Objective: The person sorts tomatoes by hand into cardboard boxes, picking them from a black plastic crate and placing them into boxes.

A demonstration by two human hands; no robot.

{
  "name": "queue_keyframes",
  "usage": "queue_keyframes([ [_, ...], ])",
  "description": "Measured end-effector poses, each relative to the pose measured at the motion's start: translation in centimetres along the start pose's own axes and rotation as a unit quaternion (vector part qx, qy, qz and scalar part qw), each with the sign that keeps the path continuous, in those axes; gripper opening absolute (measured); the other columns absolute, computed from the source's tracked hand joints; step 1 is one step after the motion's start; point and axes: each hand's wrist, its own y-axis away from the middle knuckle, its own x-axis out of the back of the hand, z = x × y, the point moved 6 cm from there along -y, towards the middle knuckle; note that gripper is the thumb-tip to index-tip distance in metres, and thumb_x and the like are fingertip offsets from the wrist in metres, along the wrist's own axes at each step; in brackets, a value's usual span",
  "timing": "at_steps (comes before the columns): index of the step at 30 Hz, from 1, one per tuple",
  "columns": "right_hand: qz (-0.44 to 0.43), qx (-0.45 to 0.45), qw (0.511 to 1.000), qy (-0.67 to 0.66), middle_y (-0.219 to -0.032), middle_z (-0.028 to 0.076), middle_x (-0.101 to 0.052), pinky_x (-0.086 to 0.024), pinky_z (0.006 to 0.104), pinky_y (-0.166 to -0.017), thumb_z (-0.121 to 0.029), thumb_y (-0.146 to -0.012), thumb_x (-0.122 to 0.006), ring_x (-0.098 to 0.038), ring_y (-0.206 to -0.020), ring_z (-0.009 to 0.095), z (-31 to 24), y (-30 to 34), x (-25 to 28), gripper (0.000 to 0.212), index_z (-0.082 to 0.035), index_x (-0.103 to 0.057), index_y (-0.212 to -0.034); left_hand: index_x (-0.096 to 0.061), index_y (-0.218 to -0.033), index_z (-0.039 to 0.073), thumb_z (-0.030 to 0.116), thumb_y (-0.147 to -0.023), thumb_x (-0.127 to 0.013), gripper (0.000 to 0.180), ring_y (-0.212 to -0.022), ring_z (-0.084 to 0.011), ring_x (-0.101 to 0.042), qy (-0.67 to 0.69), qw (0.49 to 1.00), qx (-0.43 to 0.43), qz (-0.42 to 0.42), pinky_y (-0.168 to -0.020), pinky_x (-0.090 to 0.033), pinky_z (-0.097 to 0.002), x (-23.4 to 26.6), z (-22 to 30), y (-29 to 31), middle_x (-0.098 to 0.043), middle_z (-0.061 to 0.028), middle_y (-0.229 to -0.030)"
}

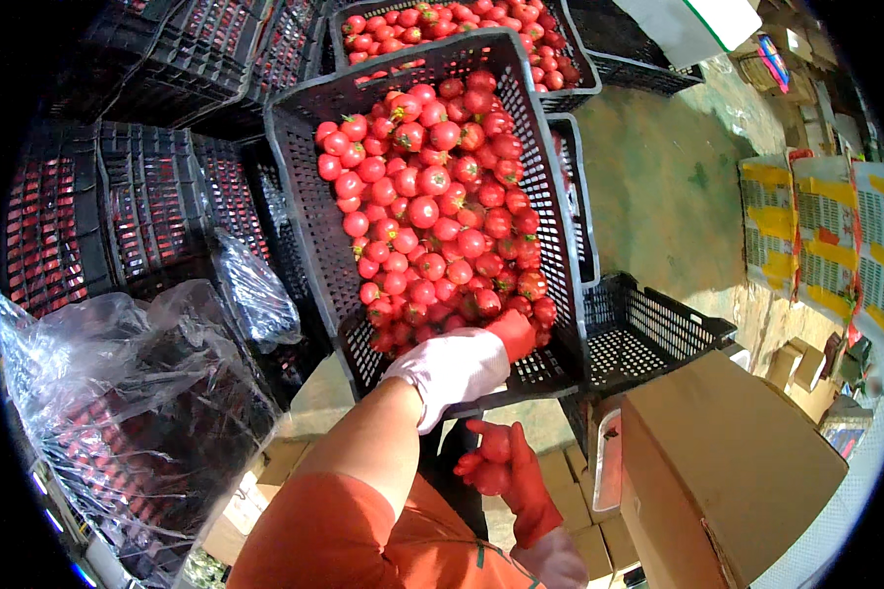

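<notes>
A black plastic crate [309, 196] full of red tomatoes [422, 211] stands in front of me, a few with bits of green or yellow at the stem. My left hand [476, 358], in a glove with a red palm and pale cuff, reaches across the near end of the crate. Its fingers are bent down against the tomatoes at the near right corner, and their tips are hidden. Below the crate's near edge, my right hand [511, 481], in a red glove, is turned palm up and curled around two tomatoes [493, 478].
Another crate of tomatoes [442, 22] lies beyond. Stacked black crates [147, 196] rise on the left, with clear plastic film [157, 363] nearer me. At right are a low black crate [648, 324], a large cardboard box [727, 452] and yellow-taped stacked containers [820, 231].
</notes>
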Motion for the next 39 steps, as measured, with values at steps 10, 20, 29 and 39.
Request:
queue_keyframes([
  [10, 0.006, 0.060, 0.998, 0.008, -0.085, 0.013, -0.067, -0.048, 0.0361, -0.070, -0.072, -0.093, -0.018, -0.065, -0.080, 0.027, -0.8, 3.6, 2.6, 0.085, -0.005, -0.045, -0.138, -0.054, -0.132, 0.013, 0.050, -0.100, -0.032, 0.054, -0.074, -0.0132, -0.060, 0.770, 0.629, 0.107, -0.001, -0.058, -0.049, -0.0283, 17.3, -3.0, 9.2, -0.064, -0.0044, -0.096],
  [20, -0.019, 0.403, 0.908, 0.116, -0.107, 0.019, -0.065, -0.052, 0.0379, -0.084, -0.038, -0.098, -0.049, -0.065, -0.097, 0.030, -6.3, 26.6, -6.2, 0.053, 0.000, -0.045, -0.135, -0.054, -0.130, 0.010, 0.065, -0.095, -0.034, 0.067, -0.056, -0.0141, -0.050, 0.937, 0.296, 0.144, 0.116, -0.048, -0.037, -0.0250, 22.3, 2.1, 15.3, -0.065, -0.0104, -0.091],
  [29, 0.452, 0.742, 0.394, 0.301, -0.140, 0.017, -0.049, -0.033, 0.0364, -0.108, -0.029, -0.098, -0.047, -0.047, -0.127, 0.027, -7.8, 43.5, -1.2, 0.053, 0.003, -0.041, -0.140, -0.047, -0.138, 0.012, 0.055, -0.098, -0.042, 0.058, -0.064, -0.0137, -0.053, 0.922, 0.343, 0.063, 0.169, -0.056, -0.041, -0.0240, 30.2, 9.3, 17.0, -0.062, -0.0087, -0.109],
  [39, 0.130, 0.679, 0.508, 0.514, -0.130, 0.021, -0.057, -0.044, 0.0395, -0.099, 0.002, -0.073, -0.070, -0.055, -0.120, 0.037, -6.4, 32.1, -6.7, 0.059, 0.002, -0.053, -0.130, -0.063, -0.099, 0.008, 0.068, -0.093, -0.034, 0.067, -0.039, -0.0092, -0.037, 0.827, 0.547, 0.080, 0.106, -0.035, -0.026, -0.0239, 34.5, 17.5, 18.0, -0.057, -0.0023, -0.068],
])
